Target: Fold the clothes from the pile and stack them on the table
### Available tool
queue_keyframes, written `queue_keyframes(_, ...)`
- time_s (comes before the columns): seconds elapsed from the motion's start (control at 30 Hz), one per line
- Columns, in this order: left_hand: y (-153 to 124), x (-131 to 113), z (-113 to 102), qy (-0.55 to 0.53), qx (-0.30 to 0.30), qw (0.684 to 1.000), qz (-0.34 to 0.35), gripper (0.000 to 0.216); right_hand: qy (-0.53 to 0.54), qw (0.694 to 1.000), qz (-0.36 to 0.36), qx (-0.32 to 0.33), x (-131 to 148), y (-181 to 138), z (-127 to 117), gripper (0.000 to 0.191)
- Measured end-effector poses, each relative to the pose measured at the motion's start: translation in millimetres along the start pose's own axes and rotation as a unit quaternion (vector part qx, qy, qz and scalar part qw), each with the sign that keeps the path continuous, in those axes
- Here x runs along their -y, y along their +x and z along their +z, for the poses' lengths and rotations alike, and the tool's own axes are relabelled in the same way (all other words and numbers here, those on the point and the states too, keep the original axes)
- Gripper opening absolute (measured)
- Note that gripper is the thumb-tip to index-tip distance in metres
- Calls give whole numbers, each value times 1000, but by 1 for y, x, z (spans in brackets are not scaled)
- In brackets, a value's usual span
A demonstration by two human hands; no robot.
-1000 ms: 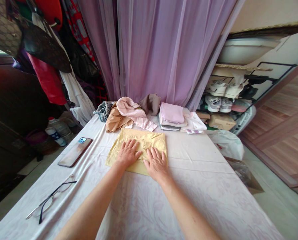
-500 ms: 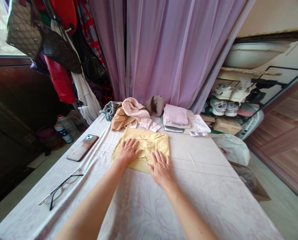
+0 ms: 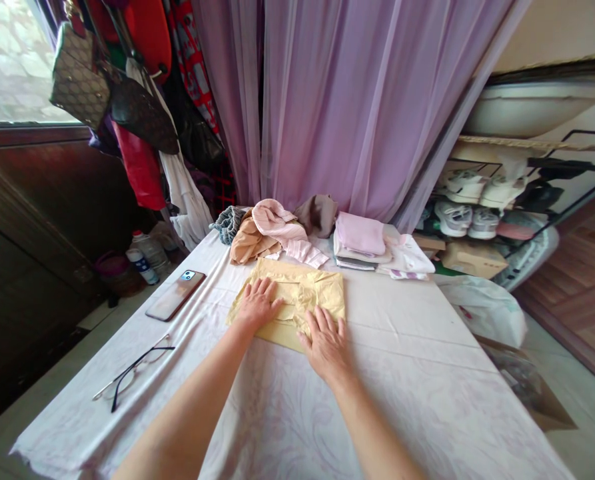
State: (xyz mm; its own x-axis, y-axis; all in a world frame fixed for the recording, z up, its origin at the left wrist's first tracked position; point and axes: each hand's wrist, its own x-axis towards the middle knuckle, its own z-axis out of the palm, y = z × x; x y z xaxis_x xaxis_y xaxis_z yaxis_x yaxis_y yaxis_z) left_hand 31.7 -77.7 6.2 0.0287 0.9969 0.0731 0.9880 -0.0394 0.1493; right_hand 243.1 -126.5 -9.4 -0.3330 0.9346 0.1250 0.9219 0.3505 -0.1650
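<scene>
A thin, wrinkled yellow garment lies folded into a rough rectangle on the cloth-covered table. My left hand rests flat on its left part, fingers spread. Over its lower right corner lies my right hand, palm down with the fingers apart. Neither hand grips the fabric. Just beyond the garment is a loose heap of clothes, with a striped pink piece, a tan piece and a grey-brown piece. To the right of the heap stands a stack of folded clothes.
A phone and eyeglasses lie on the left of the table. A purple curtain hangs behind. Bags hang at left. A rack with shoes and a plastic bag are at right.
The view has swung slightly left, so the surroundings sit farther right in the picture. Both hands remain flat on the yellow garment, with hardly any movement over it.
</scene>
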Motion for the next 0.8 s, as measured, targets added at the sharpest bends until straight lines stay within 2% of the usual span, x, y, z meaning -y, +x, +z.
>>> queue_keyframes(0.1,0,8,-1,4,-8,1000,-25,61,-7,1000,-5,-6,-1,0,2,56)
queue_keyframes(0.4,2,25,3,-3,0,999,-43,64,-4,1000,-5,-25,0,-1,0,53)
queue_keyframes(0.67,1,25,7,-3,-27,999,-43,60,10,998,-21,-55,-2,-4,1,51)
queue_keyframes(0.8,1,28,10,-21,-70,996,-52,56,32,996,-35,-77,-3,-8,-4,42)
